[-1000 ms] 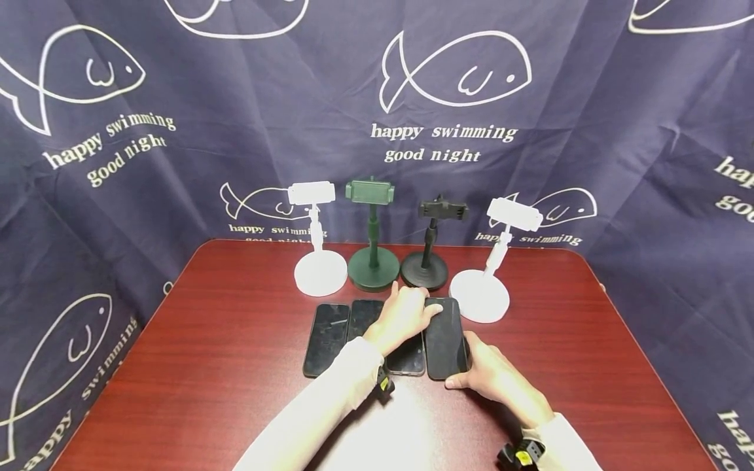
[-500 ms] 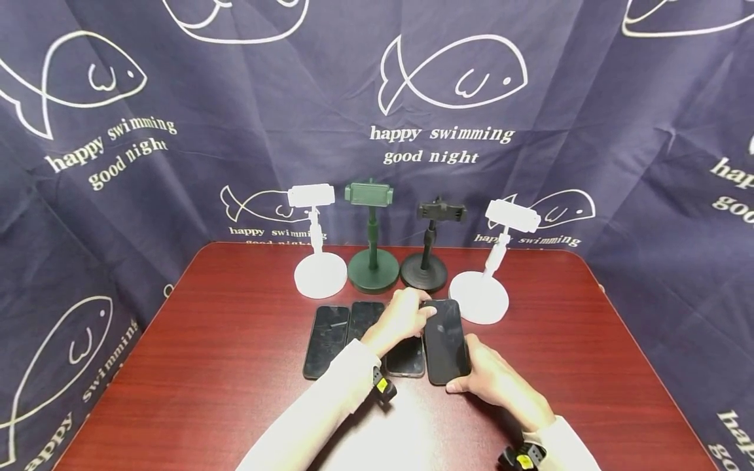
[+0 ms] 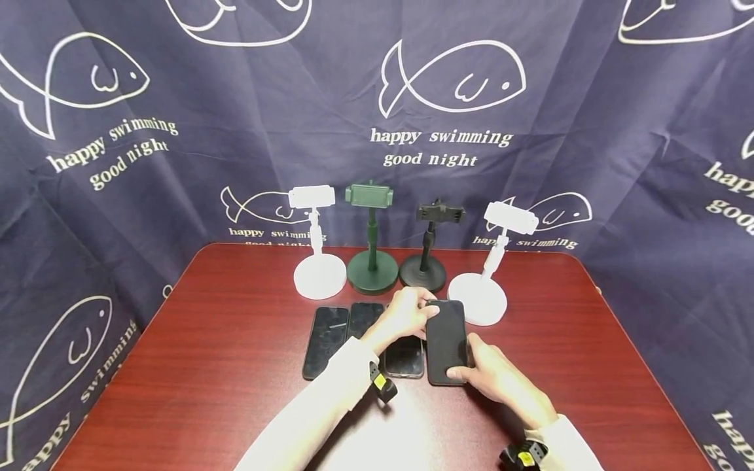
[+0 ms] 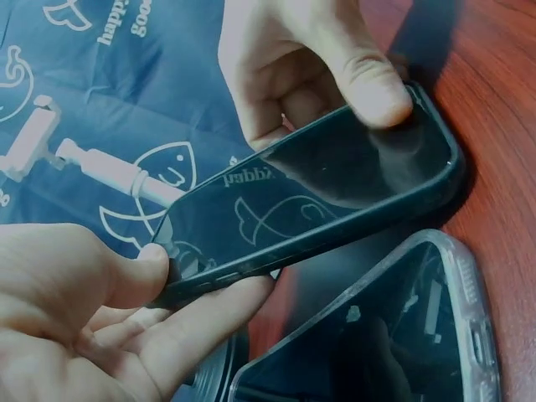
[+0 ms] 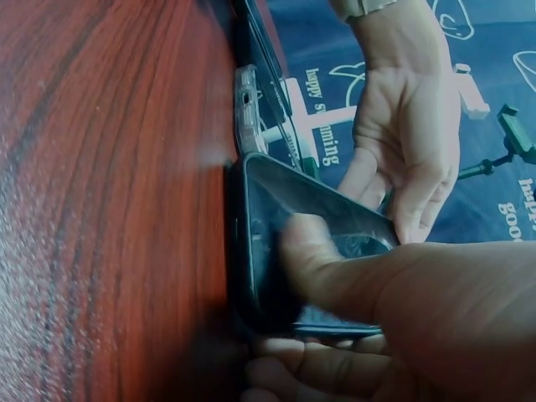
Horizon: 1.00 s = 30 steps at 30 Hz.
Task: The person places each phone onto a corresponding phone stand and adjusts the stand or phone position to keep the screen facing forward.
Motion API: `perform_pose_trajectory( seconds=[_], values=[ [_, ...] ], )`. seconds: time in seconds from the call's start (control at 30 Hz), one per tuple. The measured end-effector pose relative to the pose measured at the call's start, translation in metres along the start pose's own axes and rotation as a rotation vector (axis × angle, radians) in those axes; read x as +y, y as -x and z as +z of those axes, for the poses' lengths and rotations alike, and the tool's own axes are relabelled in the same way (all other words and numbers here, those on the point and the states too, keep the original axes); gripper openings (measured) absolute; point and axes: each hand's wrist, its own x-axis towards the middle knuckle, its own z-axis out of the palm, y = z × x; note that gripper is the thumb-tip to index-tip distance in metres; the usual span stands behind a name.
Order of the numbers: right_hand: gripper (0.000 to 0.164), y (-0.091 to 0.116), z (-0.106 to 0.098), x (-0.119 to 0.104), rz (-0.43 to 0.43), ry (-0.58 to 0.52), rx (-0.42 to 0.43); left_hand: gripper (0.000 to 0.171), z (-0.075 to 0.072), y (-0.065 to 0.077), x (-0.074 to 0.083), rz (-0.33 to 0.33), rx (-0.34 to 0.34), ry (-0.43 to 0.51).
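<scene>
Since the earlier frame, the right hand is showing the one clear shift: its thumb has been moving off the near edge of the phone and is now lying on the face. The other right fingers are curling behind the right side, so this hand is gripping the near right corner. The left hand is pinching the far left corner, its thumb lying on the face and fingers passing beneath. In my judgement, the two-corner hold is keeping the phone from twisting while leaving most of the screen uncovered.

In the left wrist view the phone is tilting, its far end standing higher off the table; whether the near end is touching cannot be told. It is being held just beside the clear-cased phone, which the left hand is partly covering. The second phone and left phone are lying flat further left.

Behind, the left white stand, green stand, black stand and right white stand are standing in a row, their wide bases presumably preventing tipping.
</scene>
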Motion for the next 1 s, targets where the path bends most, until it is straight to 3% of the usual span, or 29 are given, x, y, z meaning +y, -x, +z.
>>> perform_pose_trajectory(
  seconds=[0.2,0.37,0.63,0.87,1.0],
  values=[
    [0.034,-0.004,0.001,0.003,-0.056,0.007,0.079,0.012,-0.002,0.001,0.003,0.014,-0.036,0.032],
    [0.031,-0.005,0.000,0.005,-0.111,-0.111,0.110,0.014,-0.004,0.001,0.004,0.011,-0.060,0.120],
    [0.032,-0.005,-0.001,0.008,-0.114,-0.427,0.004,0.014,-0.007,-0.001,0.000,0.002,-0.081,0.208],
    [0.038,-0.006,-0.004,0.002,-0.056,-0.473,0.010,0.014,-0.010,0.002,-0.002,0.055,-0.095,0.155],
    [0.040,-0.005,-0.008,-0.001,-0.036,-0.519,-0.040,0.013,-0.010,0.003,-0.003,0.069,-0.087,0.140]
  ],
)
